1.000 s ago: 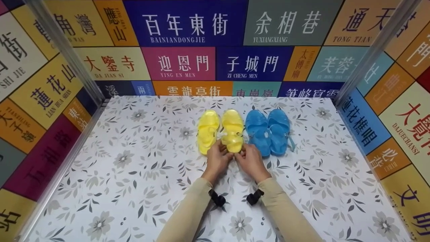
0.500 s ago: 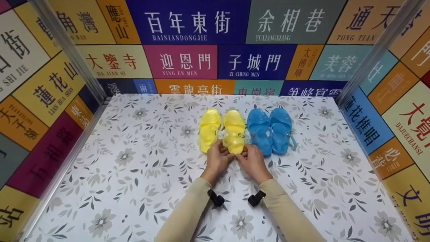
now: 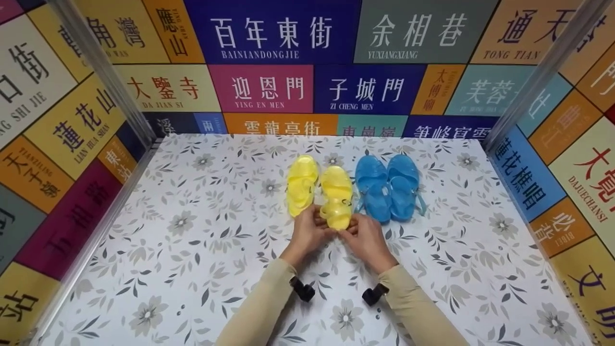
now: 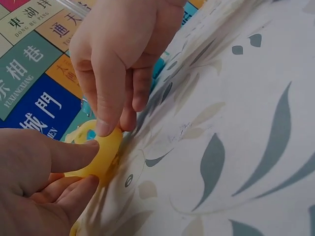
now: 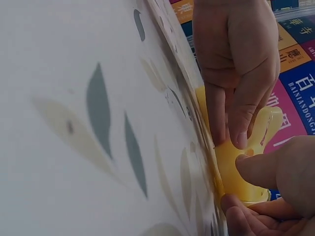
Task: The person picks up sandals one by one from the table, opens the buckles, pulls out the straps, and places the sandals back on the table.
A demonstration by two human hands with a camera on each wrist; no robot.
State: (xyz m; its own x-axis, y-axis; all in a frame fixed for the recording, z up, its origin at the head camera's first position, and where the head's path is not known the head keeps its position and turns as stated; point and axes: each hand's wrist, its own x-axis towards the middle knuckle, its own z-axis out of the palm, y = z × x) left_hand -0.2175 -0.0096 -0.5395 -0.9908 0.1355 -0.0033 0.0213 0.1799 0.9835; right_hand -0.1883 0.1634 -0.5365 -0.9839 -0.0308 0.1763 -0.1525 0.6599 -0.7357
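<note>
Both hands hold the heel end of one yellow sandal (image 3: 338, 192), its toe pointing toward the back wall. My left hand (image 3: 309, 233) pinches the heel's left side, and my right hand (image 3: 366, 238) pinches its right side. In the left wrist view, thumbs and fingers close on the yellow heel (image 4: 106, 160) from two sides. The right wrist view shows the same heel (image 5: 234, 172) low at the tabletop, between both thumbs. Another yellow sandal (image 3: 302, 178) lies just left, slightly farther back. The undersides of the fingers are partly hidden.
A pair of blue sandals (image 3: 387, 185) lies side by side to the right, close to my right hand. The table (image 3: 192, 278) has a white floral cover. Printed panels (image 3: 269, 89) wall in the back and both sides, with clear corner posts (image 3: 122, 96).
The held yellow sandal and both hands have shifted a little toward me, so its toe now sits behind the other yellow sandal's toe. The blue pair has stayed put.
</note>
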